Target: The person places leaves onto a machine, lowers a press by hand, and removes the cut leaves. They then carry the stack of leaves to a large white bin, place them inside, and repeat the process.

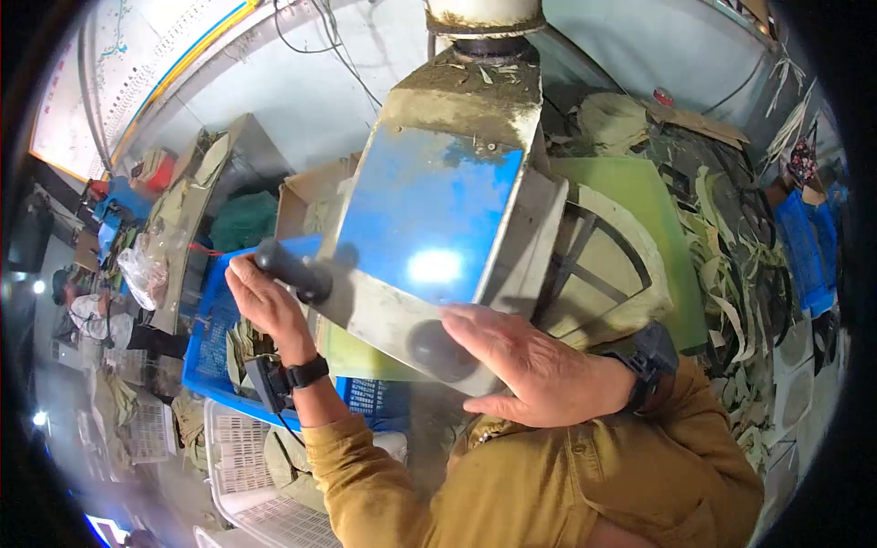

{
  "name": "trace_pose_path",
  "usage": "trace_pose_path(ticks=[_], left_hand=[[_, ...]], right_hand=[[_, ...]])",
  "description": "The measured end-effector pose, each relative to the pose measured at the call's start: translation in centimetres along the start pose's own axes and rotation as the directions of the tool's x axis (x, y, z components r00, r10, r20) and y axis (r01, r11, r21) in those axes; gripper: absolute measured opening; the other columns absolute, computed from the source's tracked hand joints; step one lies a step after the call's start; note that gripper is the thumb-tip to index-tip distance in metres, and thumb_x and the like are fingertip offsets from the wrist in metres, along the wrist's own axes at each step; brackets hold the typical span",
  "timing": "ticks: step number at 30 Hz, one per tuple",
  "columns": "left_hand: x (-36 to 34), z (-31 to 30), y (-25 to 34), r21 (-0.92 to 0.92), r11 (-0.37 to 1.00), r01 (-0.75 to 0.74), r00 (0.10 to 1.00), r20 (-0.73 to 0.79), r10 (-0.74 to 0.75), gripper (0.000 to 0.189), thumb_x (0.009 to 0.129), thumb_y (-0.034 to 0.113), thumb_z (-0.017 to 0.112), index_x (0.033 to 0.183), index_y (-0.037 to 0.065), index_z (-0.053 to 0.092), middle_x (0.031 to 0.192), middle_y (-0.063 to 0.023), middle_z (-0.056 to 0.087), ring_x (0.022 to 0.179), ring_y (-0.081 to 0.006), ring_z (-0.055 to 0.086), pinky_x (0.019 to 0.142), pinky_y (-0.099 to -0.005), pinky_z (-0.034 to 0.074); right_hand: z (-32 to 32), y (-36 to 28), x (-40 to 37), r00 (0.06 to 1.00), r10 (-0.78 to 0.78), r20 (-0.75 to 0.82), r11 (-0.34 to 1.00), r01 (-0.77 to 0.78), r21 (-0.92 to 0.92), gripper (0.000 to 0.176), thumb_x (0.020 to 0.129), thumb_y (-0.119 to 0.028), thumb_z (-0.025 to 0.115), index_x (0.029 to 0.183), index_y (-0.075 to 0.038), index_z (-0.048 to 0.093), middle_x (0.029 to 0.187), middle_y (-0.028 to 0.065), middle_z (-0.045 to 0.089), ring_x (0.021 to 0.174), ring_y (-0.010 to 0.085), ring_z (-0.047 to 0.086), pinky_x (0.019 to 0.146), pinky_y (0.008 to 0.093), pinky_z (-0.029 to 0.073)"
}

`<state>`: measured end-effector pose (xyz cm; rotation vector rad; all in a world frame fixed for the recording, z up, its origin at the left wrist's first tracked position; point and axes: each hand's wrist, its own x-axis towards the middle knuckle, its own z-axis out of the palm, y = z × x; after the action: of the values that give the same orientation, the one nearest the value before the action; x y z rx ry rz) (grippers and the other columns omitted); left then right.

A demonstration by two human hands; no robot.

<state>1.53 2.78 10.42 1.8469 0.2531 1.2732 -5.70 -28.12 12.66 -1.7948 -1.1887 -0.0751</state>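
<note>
In front of me stands a metal machine with a blue panel [429, 215] and a dusty, sloping top. A black handle [294, 271] sticks out at its left front corner. Close against that handle is my left hand [267, 297], its fingers stretched out and its thumb hidden. My right hand [525, 361] lies flat at the machine's front edge, thumb spread, fingertips beside a dark round knob [443, 350]. On the machine's right side a pale wheel [630, 242] shows dark spokes.
To the left, a blue crate [192, 358] holds cut leaf pieces, with a white plastic basket [219, 447] below it. Dried leaves [722, 274] pile up on the right near another blue crate [808, 251]. A person [96, 315] is at the far left.
</note>
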Motion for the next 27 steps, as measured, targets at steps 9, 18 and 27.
trace_pose_path(ticks=[9,18,27], left_hand=[[-10.6,-5.8,-9.4,-0.332,0.411,0.849,0.525,0.439,-0.730,0.026,0.089,0.004,0.053,0.114,-0.004,0.051,0.102,-0.0120,0.062,0.080,-0.0212,0.062,0.069,-0.0329,0.054],[-6.3,2.0,-6.0,-0.044,0.428,0.903,0.364,0.608,-0.705,0.033,0.083,0.009,0.069,0.110,-0.003,0.056,0.095,-0.0106,0.064,0.081,-0.0205,0.064,0.063,-0.0340,0.053],[-6.8,2.6,-9.2,-0.233,0.448,0.863,0.486,0.626,-0.610,0.025,0.081,-0.008,0.061,0.105,-0.006,0.060,0.093,-0.0095,0.065,0.079,-0.0169,0.063,0.070,-0.0272,0.051]], right_hand=[[-0.1,4.4,-7.0,0.965,0.141,0.220,0.856,-0.007,-0.518,0.071,0.067,-0.024,0.080,0.127,-0.005,0.047,0.118,0.0108,0.051,0.115,0.0276,0.048,0.094,0.0403,0.037],[4.9,7.0,-7.6,0.988,0.152,0.031,0.786,-0.102,-0.609,0.062,0.062,-0.017,0.074,0.117,0.000,0.052,0.114,0.0105,0.053,0.108,0.0255,0.050,0.090,0.0374,0.036],[4.4,7.0,-6.7,0.982,0.188,0.019,0.780,-0.137,-0.611,0.038,0.073,-0.013,0.060,0.110,-0.002,0.055,0.105,0.0074,0.055,0.100,0.0230,0.054,0.087,0.0332,0.040]])
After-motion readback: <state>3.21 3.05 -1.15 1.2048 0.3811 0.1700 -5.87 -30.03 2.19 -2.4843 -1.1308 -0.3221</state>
